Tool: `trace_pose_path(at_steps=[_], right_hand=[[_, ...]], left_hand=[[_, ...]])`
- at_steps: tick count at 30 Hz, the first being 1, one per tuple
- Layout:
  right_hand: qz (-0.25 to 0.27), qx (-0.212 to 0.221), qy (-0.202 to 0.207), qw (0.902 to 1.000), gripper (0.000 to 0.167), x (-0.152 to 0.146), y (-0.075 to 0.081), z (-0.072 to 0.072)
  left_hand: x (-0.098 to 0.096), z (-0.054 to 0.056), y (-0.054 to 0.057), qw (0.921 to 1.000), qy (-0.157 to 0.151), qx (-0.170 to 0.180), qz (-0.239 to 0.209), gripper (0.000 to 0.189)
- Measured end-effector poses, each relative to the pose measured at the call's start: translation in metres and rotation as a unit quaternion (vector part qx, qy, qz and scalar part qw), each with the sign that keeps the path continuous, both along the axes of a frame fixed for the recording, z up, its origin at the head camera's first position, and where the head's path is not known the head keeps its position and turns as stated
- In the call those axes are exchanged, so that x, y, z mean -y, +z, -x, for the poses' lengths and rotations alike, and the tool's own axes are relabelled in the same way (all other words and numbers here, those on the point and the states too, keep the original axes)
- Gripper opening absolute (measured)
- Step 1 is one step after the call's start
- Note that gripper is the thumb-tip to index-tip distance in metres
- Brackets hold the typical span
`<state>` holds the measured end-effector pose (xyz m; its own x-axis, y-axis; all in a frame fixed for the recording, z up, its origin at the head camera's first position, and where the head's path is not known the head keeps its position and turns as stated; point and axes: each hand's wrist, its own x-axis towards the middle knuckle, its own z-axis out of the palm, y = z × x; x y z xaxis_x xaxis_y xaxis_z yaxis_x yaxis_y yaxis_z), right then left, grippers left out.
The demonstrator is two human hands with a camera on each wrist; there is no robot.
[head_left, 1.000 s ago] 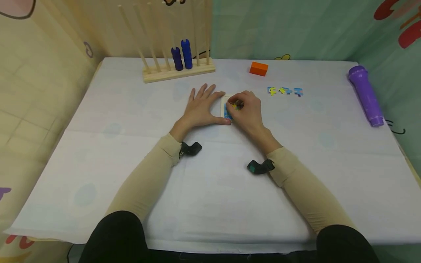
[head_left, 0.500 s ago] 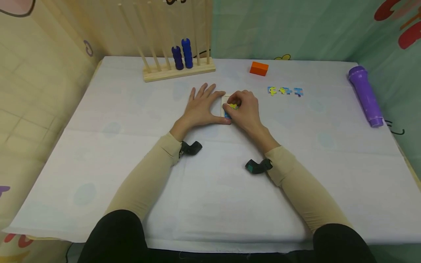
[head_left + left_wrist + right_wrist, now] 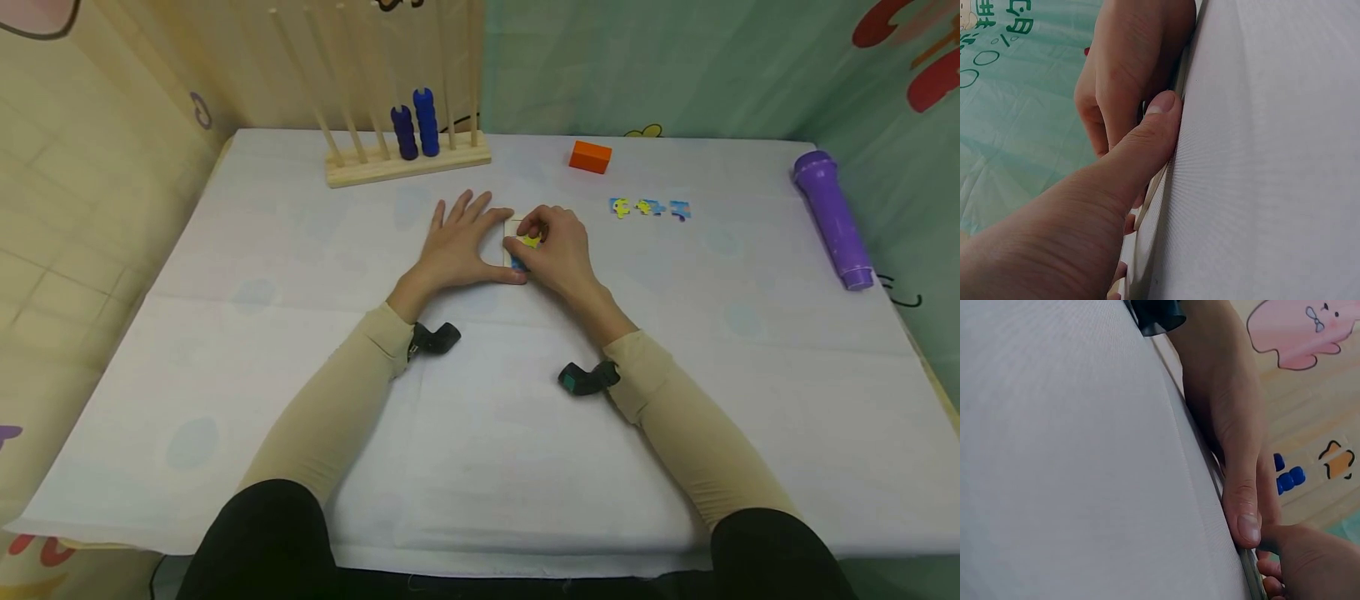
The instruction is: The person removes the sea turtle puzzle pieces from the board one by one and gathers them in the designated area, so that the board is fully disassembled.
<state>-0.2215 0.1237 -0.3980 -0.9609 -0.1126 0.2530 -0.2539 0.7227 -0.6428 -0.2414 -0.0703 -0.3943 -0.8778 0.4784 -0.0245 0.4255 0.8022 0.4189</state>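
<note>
A small jigsaw puzzle board (image 3: 519, 227) with a pale wooden border lies mid-table, partly covered by both hands. Its inside shows blue and yellow. My left hand (image 3: 459, 247) rests beside it with spread fingers, the thumb at the lower edge and the index fingertip at the upper edge. Over the board, my right hand (image 3: 561, 250) has thumb and fingers curled around a yellow puzzle piece (image 3: 531, 241), its fingertips partly hidden. In the left wrist view, the left thumb (image 3: 1157, 119) lies against the board's side, in front of the right hand.
Several loose puzzle pieces (image 3: 649, 207) lie in a row right of the board. Behind are an orange block (image 3: 590, 157) and a wooden peg rack (image 3: 405, 171) with blue beads. A purple flashlight-shaped object (image 3: 834, 218) lies near the table's right edge.
My right hand has shifted slightly left across the board, its thumb moving toward the left border, and more yellow shows under it. The left hand has stayed in place.
</note>
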Motion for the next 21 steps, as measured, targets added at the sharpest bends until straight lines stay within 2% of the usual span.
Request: trace_pose_path(at_steps=[12,21], right_hand=[[0.003,-0.003,0.002,1.0000,0.030,-0.0001,0.0013,-0.0002],[0.032,-0.008,0.011,0.9994,0.028,-0.0047,-0.0017,-0.0018]], left_hand=[[0.0001,0.0001,0.0004,1.0000,0.000,-0.002,0.002,0.107],[0.0004,0.0009,-0.0020,1.0000,0.000,-0.003,0.001,0.108]])
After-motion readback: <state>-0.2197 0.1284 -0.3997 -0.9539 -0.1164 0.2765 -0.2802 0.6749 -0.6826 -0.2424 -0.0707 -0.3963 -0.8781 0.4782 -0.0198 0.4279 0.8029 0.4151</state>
